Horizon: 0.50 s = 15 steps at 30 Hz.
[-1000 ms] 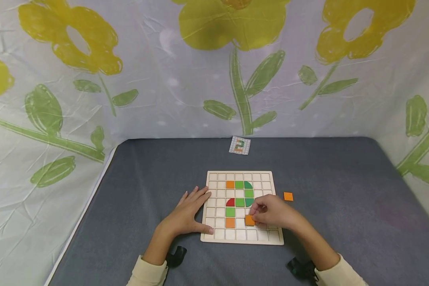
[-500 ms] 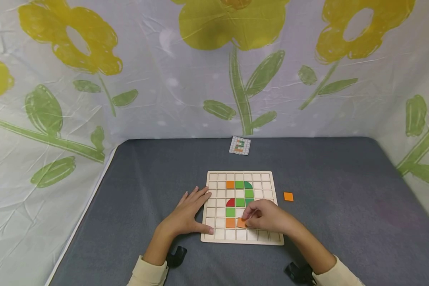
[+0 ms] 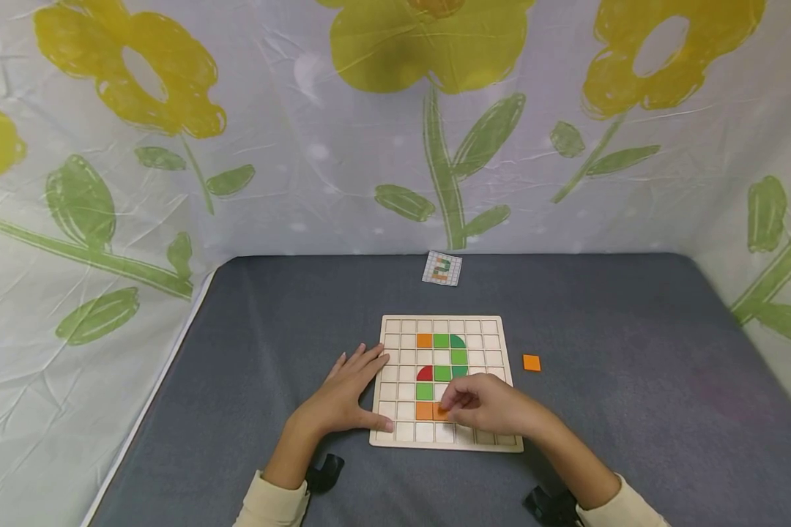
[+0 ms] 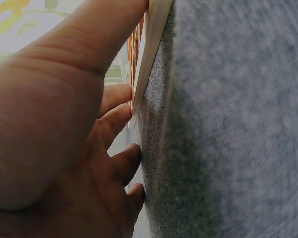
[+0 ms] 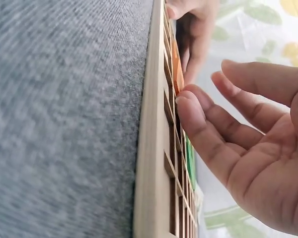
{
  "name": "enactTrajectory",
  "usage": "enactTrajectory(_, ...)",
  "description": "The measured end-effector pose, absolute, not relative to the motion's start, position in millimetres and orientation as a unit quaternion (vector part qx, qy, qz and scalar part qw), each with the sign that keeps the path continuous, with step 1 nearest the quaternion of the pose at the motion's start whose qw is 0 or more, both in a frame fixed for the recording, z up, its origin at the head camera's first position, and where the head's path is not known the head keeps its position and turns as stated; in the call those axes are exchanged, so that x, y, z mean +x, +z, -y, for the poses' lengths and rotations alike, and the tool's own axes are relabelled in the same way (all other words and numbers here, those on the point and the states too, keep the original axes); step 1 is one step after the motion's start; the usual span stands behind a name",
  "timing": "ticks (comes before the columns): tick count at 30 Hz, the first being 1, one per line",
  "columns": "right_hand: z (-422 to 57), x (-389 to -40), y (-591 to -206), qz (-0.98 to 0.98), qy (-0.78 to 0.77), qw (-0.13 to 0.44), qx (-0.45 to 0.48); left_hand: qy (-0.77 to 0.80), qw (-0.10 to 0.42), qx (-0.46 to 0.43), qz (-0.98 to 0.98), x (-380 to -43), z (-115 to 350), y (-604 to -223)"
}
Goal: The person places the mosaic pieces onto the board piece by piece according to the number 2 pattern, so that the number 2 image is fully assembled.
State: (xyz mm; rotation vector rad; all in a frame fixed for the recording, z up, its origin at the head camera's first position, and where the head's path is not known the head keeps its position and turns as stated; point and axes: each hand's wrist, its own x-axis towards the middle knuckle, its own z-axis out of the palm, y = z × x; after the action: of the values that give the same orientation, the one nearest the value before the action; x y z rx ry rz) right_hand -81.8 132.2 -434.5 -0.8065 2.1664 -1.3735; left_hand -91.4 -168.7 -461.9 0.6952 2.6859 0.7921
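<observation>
A pale wooden grid board point(image 3: 395, 443) lies on the table, holding orange, green, teal and red tiles. My left hand point(image 3: 349, 395) rests at its left edge, fingers spread and thumb on the near left corner. My right hand point(image 3: 491, 405) is over the lower middle, its thumb and index fingertips pinching an orange square tile point(image 3: 439, 412). That tile sits beside another orange tile point(image 3: 425, 410) in the same row; its right part is hidden by the fingers. In the right wrist view, the fingertips point(image 5: 188, 101) meet at the board's surface by the orange.
One loose orange tile point(image 3: 531, 363) lies on the grey tabletop point(image 3: 606, 351) right of the board. A small card point(image 3: 442, 268) with a printed coloured grid pattern lies at the table's far edge. Behind hangs a flowered curtain point(image 3: 290, 146).
My right hand has moved left over the board with the orange tile, bringing it up against the other orange tile. My left hand has stayed in place.
</observation>
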Motion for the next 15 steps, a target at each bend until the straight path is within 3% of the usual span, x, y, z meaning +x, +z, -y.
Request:
enactTrajectory(8, -129, -80, -435, -0.820, -0.388, 0.153, -0.393, 0.275, 0.125, 0.240, -0.923, -91, 168, -460)
enactTrajectory(15, -126, -68, -421, -0.854, -0.235, 0.151, -0.439, 0.268, 0.123, 0.237, -0.926, -91, 168, -463)
